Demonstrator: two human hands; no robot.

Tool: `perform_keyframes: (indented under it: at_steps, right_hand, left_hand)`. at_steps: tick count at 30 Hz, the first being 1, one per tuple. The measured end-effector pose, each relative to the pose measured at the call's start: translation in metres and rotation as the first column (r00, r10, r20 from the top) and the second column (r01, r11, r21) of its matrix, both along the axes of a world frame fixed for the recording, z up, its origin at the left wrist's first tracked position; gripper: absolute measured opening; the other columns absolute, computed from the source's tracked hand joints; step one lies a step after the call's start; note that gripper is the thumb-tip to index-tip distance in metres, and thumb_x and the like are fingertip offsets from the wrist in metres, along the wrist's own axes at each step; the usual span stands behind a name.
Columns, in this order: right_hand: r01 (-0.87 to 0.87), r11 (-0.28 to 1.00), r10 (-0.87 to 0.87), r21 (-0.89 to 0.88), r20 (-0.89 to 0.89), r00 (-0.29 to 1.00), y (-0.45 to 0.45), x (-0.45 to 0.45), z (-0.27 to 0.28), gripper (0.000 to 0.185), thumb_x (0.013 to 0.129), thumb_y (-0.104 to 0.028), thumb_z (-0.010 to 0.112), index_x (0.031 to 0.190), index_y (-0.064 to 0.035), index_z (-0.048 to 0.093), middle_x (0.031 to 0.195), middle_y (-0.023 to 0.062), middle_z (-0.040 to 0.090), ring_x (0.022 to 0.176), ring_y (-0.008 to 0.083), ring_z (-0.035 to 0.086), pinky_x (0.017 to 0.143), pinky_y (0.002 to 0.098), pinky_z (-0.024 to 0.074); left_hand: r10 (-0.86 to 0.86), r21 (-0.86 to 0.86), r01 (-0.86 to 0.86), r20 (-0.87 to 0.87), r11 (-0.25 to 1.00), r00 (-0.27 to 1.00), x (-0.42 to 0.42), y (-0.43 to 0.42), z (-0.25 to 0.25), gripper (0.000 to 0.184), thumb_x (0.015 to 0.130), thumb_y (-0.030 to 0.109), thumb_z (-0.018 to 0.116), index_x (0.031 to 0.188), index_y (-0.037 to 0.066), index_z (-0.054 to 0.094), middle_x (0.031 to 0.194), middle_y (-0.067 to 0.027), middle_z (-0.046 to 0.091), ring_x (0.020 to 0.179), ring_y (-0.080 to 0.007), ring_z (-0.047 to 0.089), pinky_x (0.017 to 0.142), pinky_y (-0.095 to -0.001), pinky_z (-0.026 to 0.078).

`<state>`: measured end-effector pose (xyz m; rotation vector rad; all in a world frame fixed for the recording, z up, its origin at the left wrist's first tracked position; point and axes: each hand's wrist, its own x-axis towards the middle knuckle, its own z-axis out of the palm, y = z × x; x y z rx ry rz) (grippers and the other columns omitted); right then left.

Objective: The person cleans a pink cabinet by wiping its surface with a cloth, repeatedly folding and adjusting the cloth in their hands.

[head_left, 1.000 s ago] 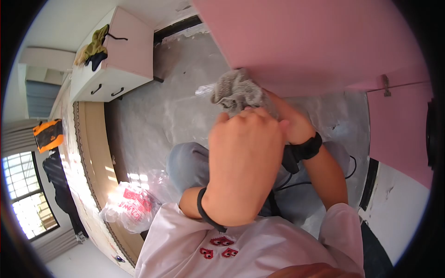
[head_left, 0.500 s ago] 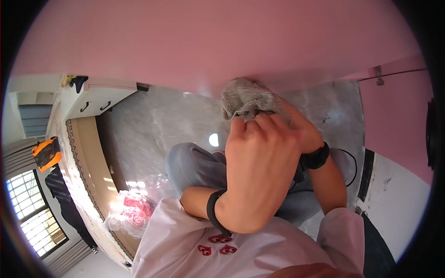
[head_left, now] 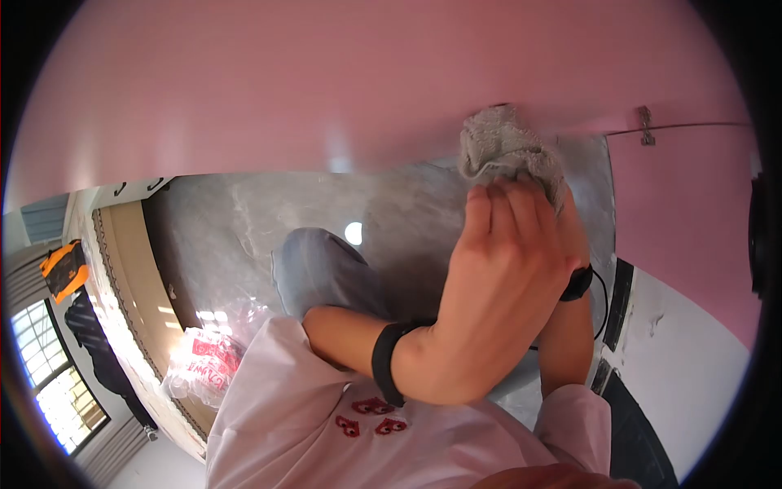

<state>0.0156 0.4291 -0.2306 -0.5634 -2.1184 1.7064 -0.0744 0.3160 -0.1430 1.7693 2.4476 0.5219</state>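
Observation:
A grey textured cloth (head_left: 498, 143) is bunched up against the lower part of a pink panel (head_left: 326, 90). My left hand (head_left: 509, 244), a black band on its wrist, reaches across my body with its fingers curled into the near edge of the cloth. Behind it, my right hand (head_left: 576, 232) is up against the right side of the cloth. Its fingers are hidden by the cloth and my left hand. The right wrist also carries a black band.
A metal latch or hinge (head_left: 646, 126) sits on the seam of the pink panels at right. The grey floor (head_left: 244, 220) lies below, with a plastic bag (head_left: 204, 363) near a bed-like piece at left. A black cable (head_left: 604, 306) loops beside my right arm.
Both hands and the cloth have moved to the right along the pink panel and slightly up. The view has shifted, and the drawers at left now show less.

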Motion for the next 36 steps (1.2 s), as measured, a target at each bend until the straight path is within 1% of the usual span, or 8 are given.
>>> perform_keyframes:
  at_steps: [2, 6, 8, 14, 21, 23, 29, 36]
  right_hand:
    - [0.046, 0.997, -0.047, 0.069, 0.013, 0.999, 0.002, 0.007, -0.002, 0.062, 0.103, -0.023, 0.057, 0.157, 0.0015, 0.039, 0.151, 0.0187, 0.053, 0.139, 0.0294, 0.051, 0.114, 0.0396, 0.0401]
    - [0.175, 0.953, -0.193, 0.249, 0.051, 0.98, 0.01, 0.03, -0.007, 0.062, 0.103, -0.022, 0.057, 0.157, 0.0016, 0.039, 0.149, 0.0193, 0.054, 0.136, 0.0304, 0.053, 0.113, 0.0397, 0.0413]
    - [0.264, 0.894, -0.314, 0.362, 0.086, 0.945, 0.025, 0.051, -0.008, 0.062, 0.103, -0.021, 0.057, 0.157, 0.0016, 0.038, 0.147, 0.0195, 0.055, 0.135, 0.0309, 0.054, 0.112, 0.0398, 0.042]
    - [0.325, 0.757, -0.482, 0.567, 0.15, 0.863, 0.057, 0.094, -0.023, 0.061, 0.103, -0.02, 0.057, 0.157, 0.0017, 0.038, 0.144, 0.0204, 0.057, 0.132, 0.0324, 0.057, 0.109, 0.04, 0.0438]
    - [0.19, 0.777, -0.369, 0.6, 0.19, 0.91, 0.042, 0.083, -0.045, 0.059, 0.103, -0.022, 0.056, 0.155, 0.0017, 0.04, 0.141, 0.0228, 0.059, 0.125, 0.0362, 0.059, 0.103, 0.0417, 0.0457]
    - [0.275, 0.856, -0.396, 0.439, 0.214, 0.893, 0.014, 0.052, -0.012, 0.051, 0.107, -0.015, 0.047, 0.154, 0.0021, 0.038, 0.147, 0.0206, 0.057, 0.134, 0.0325, 0.056, 0.112, 0.0355, 0.0429]
    - [0.125, 0.896, -0.231, 0.427, 0.206, 0.951, -0.008, 0.03, -0.02, 0.053, 0.104, -0.01, 0.05, 0.154, 0.0017, 0.039, 0.15, 0.0183, 0.056, 0.134, 0.0292, 0.056, 0.112, 0.0371, 0.0439]
    - [-0.022, 0.977, 0.0, 0.211, 0.103, 0.995, -0.037, -0.013, -0.027, 0.057, 0.105, -0.015, 0.051, 0.158, 0.0001, 0.035, 0.155, 0.017, 0.05, 0.138, 0.0294, 0.053, 0.114, 0.0395, 0.0433]
  left_hand:
    - [-0.039, 0.062, 0.049, -0.146, 0.997, 0.988, 0.008, 0.012, -0.007, 0.041, 0.09, 0.033, 0.067, 0.101, -0.006, 0.071, 0.093, -0.0139, 0.061, 0.093, -0.0283, 0.06, 0.095, -0.0374, 0.046]
    - [-0.102, 0.051, 0.106, -0.082, 0.993, 0.991, 0.014, 0.033, -0.006, 0.047, 0.088, 0.027, 0.067, 0.117, -0.011, 0.067, 0.099, -0.0168, 0.063, 0.097, -0.0311, 0.06, 0.097, -0.0397, 0.046]
    - [-0.158, 0.188, 0.105, 0.289, 0.976, 0.944, 0.012, 0.046, -0.008, 0.068, 0.082, 0.027, 0.079, 0.133, -0.012, 0.055, 0.112, -0.0214, 0.059, 0.104, -0.0346, 0.06, 0.099, -0.0427, 0.05]
    - [-0.285, 0.457, 0.208, 0.108, 0.865, 0.952, 0.026, 0.078, -0.061, 0.076, 0.081, 0.023, 0.079, 0.142, -0.012, 0.049, 0.135, -0.028, 0.053, 0.123, -0.0395, 0.055, 0.101, -0.0439, 0.051]
    - [-0.1, 0.347, 0.108, -0.042, 0.932, 0.994, 0.017, 0.05, -0.061, 0.069, 0.081, 0.019, 0.075, 0.14, -0.011, 0.054, 0.131, -0.0253, 0.061, 0.122, -0.0351, 0.06, 0.1, -0.0387, 0.052]
    - [-0.029, 0.306, 0.103, -0.235, 0.947, 0.971, 0.013, 0.04, -0.054, 0.063, 0.079, 0.017, 0.073, 0.135, -0.01, 0.058, 0.118, -0.0203, 0.068, 0.113, -0.0294, 0.065, 0.093, -0.0329, 0.053]
    - [-0.109, -0.041, 0.103, -0.23, 0.994, 0.967, -0.01, -0.008, -0.006, 0.055, 0.077, 0.014, 0.069, 0.125, -0.012, 0.064, 0.098, -0.0144, 0.069, 0.086, -0.0205, 0.068, 0.074, -0.0292, 0.052]
    - [-0.011, -0.023, 0.004, -0.307, 1.0, 0.952, -0.032, -0.056, -0.005, 0.057, 0.076, 0.012, 0.07, 0.126, -0.013, 0.063, 0.098, -0.0152, 0.071, 0.08, -0.0203, 0.069, 0.074, -0.0301, 0.052]
